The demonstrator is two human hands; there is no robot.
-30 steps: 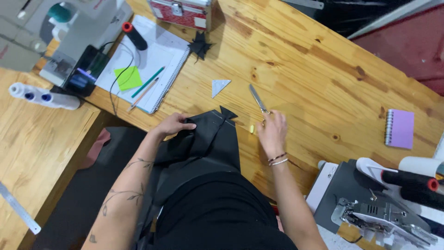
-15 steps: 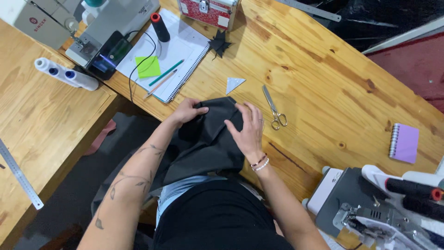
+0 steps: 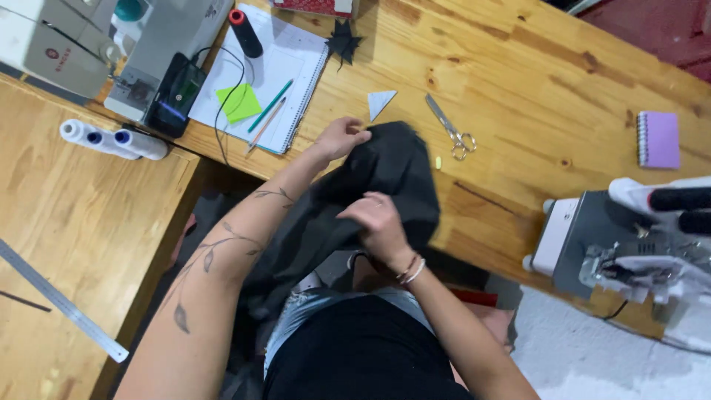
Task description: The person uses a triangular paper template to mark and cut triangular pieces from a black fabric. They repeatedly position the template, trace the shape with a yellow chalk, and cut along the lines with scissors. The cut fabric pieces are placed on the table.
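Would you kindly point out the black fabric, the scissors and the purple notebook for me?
black fabric (image 3: 396, 174): head view, on its upper folded part.
scissors (image 3: 449, 127): head view, on the blades near the pivot.
purple notebook (image 3: 660, 139): head view, middle of its cover.

Wooden table (image 3: 563, 89) with scissors (image 3: 452, 137), notebook (image 3: 658, 139)

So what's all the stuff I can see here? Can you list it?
Dark fabric: one, charcoal, table edge, under both hands
Scissors: one, silver, right of fabric
Paper triangle: one, white, above fabric
Notebook: one, white, spiral, holding green sticky note and pencils
Thread spool: one, black with red top, on notebook
Small notebook: one, purple, far right
Metal ruler: one, silver, lower left
Left hand: gripping fabric
Right hand: on fabric
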